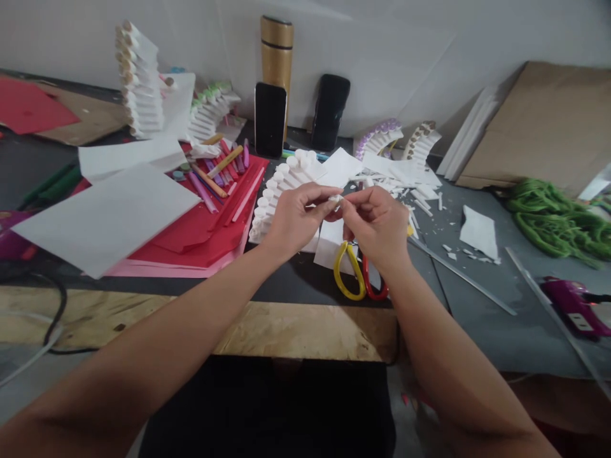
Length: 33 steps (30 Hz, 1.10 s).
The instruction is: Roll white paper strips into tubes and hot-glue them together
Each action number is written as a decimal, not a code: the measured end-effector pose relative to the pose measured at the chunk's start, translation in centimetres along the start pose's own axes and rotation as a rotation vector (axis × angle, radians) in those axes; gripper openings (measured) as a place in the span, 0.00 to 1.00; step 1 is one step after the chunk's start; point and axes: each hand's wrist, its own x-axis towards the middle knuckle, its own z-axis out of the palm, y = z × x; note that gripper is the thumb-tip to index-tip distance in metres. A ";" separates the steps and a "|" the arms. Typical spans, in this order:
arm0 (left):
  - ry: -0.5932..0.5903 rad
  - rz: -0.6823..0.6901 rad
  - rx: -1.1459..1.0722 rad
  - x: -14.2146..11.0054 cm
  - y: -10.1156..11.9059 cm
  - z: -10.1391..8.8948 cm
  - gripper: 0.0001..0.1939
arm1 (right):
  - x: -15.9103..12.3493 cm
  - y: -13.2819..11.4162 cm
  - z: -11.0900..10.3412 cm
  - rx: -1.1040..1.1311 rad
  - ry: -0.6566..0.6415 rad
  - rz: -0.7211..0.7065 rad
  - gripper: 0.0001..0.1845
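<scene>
Over the front of the dark table, my left hand point(298, 213) and my right hand point(377, 219) meet, fingertips pinched on one small white piece point(335, 199). Its exact kind is too small to make out, and fingers cover part of it. Just below my right hand lie scissors point(352, 273) with one yellow and one red handle; their blades are mostly hidden. Beside my left hand stands a curved row of white rolled pieces point(279, 184). White sheets point(329, 245) lie under the hands, and white scraps point(420, 197) are scattered to the right.
Red sheets point(191, 245), white paper point(114, 210) and coloured rolled sticks point(217, 172) cover the left side. Two phones point(270, 121) and a gold flask point(277, 48) stand at the back. Rightward are a metal strip point(468, 280), green yarn point(554, 219) and a purple power strip point(575, 305).
</scene>
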 end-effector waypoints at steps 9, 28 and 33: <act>-0.080 -0.035 -0.027 0.0 1.1 -0.4 0.08 | 0.1 0.0 -1.0 -0.036 -0.063 -0.029 0.06; -0.036 0.262 0.448 -0.4 0.4 -0.8 0.06 | 0.0 0.3 -1.9 0.033 -0.210 -0.025 0.07; -0.048 0.383 0.634 -0.6 0.2 -0.9 0.06 | 0.5 0.7 -1.7 0.039 -0.230 -0.017 0.10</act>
